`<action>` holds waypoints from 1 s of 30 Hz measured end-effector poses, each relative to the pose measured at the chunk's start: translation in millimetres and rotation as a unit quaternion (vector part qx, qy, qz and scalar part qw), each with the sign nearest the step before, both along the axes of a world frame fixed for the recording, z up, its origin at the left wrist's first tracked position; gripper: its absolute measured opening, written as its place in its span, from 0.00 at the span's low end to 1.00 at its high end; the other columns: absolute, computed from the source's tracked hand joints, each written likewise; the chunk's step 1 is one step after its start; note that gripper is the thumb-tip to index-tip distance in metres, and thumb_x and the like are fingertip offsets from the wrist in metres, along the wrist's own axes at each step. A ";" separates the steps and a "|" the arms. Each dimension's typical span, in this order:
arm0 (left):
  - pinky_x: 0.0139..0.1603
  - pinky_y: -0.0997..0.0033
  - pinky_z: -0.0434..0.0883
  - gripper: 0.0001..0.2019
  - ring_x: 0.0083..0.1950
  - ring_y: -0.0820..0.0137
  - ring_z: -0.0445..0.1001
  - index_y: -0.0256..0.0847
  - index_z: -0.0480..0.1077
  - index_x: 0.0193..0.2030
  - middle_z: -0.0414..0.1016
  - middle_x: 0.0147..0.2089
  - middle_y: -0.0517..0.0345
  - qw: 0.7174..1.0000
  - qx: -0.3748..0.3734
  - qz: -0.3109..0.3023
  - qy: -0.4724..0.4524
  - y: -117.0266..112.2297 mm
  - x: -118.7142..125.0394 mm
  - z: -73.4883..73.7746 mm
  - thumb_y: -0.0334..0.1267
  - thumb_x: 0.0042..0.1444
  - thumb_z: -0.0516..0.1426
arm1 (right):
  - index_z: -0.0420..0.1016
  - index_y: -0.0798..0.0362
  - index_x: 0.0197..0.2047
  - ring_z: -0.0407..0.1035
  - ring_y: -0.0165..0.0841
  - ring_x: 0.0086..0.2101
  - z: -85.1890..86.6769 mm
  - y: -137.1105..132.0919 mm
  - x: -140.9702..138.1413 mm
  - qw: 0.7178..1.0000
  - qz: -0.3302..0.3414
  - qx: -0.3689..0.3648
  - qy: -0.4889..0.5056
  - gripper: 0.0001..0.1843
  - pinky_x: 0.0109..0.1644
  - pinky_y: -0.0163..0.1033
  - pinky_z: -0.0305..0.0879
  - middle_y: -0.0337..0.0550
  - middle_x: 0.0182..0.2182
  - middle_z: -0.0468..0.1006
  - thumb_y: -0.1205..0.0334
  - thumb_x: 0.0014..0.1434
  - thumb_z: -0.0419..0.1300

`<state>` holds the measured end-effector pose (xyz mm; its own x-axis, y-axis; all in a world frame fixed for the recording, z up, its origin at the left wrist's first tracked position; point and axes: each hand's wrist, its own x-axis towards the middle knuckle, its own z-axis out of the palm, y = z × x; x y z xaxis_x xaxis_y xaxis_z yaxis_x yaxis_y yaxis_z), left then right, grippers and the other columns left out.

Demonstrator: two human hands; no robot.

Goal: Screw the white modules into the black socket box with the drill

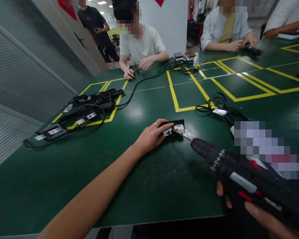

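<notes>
My left hand [153,134], with a ring on one finger, grips a small black part [178,122] with white labels and holds it against the green table [139,189]. My right hand [225,194] is wrapped round a black cordless drill [221,159] with red and pale trim. The drill points left, and its long thin bit [183,134] reaches to the labelled part. Whether the tip sits in a screw or hole is too small to tell. A shiny clear scrap [188,134] shows just behind the bit.
Black adapters with cables [89,113] are heaped at the left. A coiled cable [219,103] lies right of centre; more cables [184,66] lie farther back. Yellow tape [175,96] marks rectangles. Across the table sit a person in a pale T-shirt [144,43] and a co-worker in a light shirt [206,33].
</notes>
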<state>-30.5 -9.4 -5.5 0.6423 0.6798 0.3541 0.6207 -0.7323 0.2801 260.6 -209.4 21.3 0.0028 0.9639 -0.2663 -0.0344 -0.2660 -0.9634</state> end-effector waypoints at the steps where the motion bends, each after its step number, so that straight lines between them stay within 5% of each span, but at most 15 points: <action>1: 0.54 0.57 0.72 0.27 0.56 0.63 0.67 0.47 0.58 0.62 0.61 0.59 0.50 1.000 -0.003 0.001 0.003 -0.2 0.0 0.4 0.27 0.56 0.53 | 0.76 0.34 0.44 0.76 0.36 0.33 -1.0 -0.2 0.7 1.000 0.000 0.006 -0.010 0.12 0.38 0.34 0.73 0.36 0.35 0.83 0.53 0.55 0.59; 9: 0.55 0.56 0.72 0.27 0.56 0.62 0.67 0.47 0.58 0.62 0.60 0.59 0.50 1.000 -0.009 -0.001 0.006 -0.3 0.6 1.3 0.27 0.56 0.53 | 0.78 0.36 0.40 0.75 0.34 0.32 2.8 2.6 1.7 0.999 0.031 0.001 -0.011 0.10 0.39 0.33 0.71 0.36 0.34 0.83 0.51 0.57 0.57; 23: 0.56 0.57 0.71 0.31 0.58 0.63 0.65 0.49 0.55 0.64 0.58 0.61 0.52 1.000 -0.020 0.000 0.021 -1.8 -0.2 3.5 0.24 0.54 0.53 | 0.74 0.37 0.47 0.77 0.39 0.34 -5.3 0.1 6.7 0.998 0.048 0.034 -0.005 0.14 0.39 0.37 0.74 0.40 0.38 0.83 0.55 0.58 0.56; 30: 0.58 0.58 0.70 0.32 0.59 0.63 0.64 0.49 0.54 0.64 0.57 0.62 0.52 0.999 -0.023 -0.004 0.025 -0.5 -0.2 2.3 0.23 0.54 0.53 | 0.68 0.36 0.51 0.77 0.38 0.33 -11.2 -5.7 4.8 0.999 -0.012 0.001 0.046 0.19 0.38 0.36 0.74 0.38 0.36 0.84 0.59 0.56 0.59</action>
